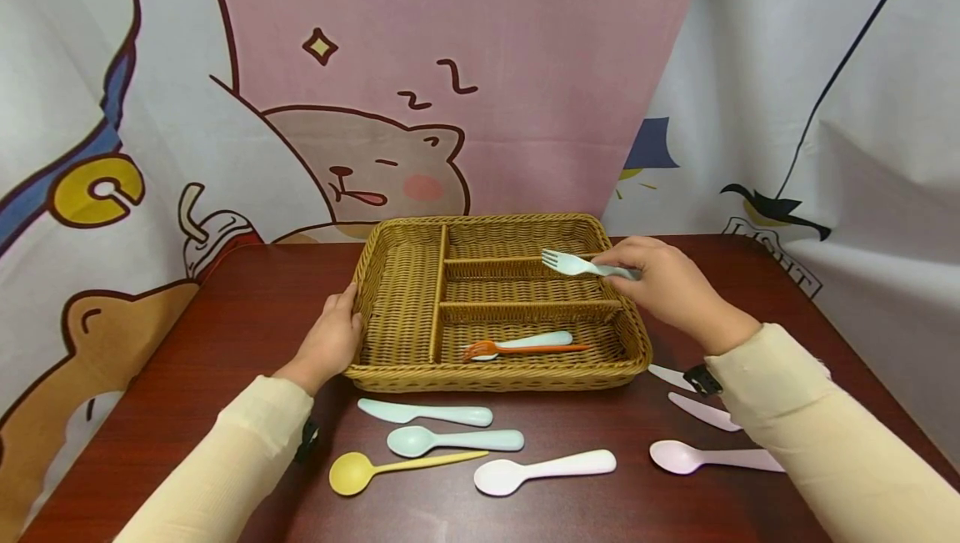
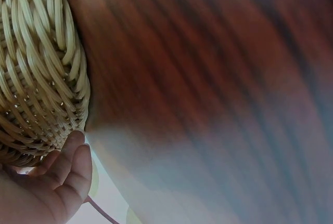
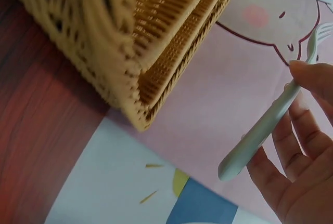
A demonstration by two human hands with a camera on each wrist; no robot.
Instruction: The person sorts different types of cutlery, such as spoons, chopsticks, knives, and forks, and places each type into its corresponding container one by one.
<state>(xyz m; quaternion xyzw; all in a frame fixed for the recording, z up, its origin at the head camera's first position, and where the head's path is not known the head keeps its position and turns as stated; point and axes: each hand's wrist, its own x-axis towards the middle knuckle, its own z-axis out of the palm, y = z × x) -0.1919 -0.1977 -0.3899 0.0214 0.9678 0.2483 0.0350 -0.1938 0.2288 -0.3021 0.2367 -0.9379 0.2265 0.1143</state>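
In my right hand (image 1: 663,284) I pinch a pale green fork (image 1: 570,263) between thumb and fingers. It is above the right side of a woven basket (image 1: 495,378) with several compartments, tines towards the left. In the right wrist view the fork's handle (image 3: 255,135) lies across the fingers. My left hand (image 1: 330,343) rests against the basket's outer left side, with the fingers (image 2: 80,167) touching the weave. Inside the front compartment lie an orange fork (image 1: 525,349) and a pale utensil (image 1: 551,339) partly under it.
Before the basket lie a pale green knife (image 1: 427,414), a pale green spoon (image 1: 457,441), a yellow spoon (image 1: 352,474) and a white spoon (image 1: 543,468). Near the right sleeve are a pink spoon (image 1: 682,457), a pink knife (image 1: 701,411) and a white utensil (image 1: 670,377). A printed curtain (image 1: 525,67) hangs behind.
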